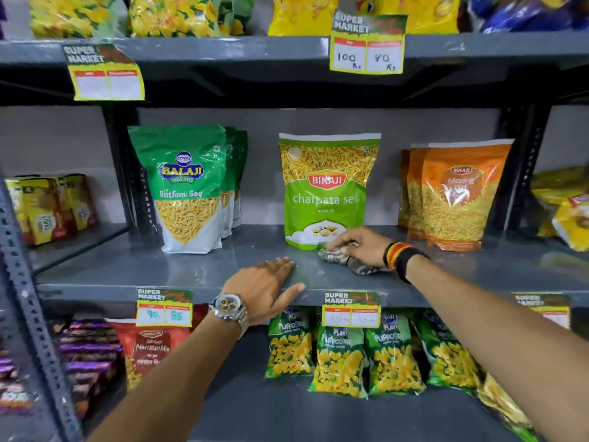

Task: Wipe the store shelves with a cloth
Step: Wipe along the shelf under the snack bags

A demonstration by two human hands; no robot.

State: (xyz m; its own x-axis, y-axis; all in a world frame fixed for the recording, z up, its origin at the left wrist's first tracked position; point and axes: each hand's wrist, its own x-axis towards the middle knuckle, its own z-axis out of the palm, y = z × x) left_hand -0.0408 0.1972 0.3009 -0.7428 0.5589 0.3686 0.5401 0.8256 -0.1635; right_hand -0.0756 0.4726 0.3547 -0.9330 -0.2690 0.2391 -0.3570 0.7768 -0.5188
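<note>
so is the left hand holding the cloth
No, the cloth is bunched under the right hand; the left hand lies flat on the shelf edge.

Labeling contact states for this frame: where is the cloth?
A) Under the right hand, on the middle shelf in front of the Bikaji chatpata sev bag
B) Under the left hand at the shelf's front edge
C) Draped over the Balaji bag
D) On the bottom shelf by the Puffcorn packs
A: the right hand presses the bunched cloth on the middle shelf, just before the Bikaji chatpata sev bag; the left hand lies flat and empty on the edge.
</note>
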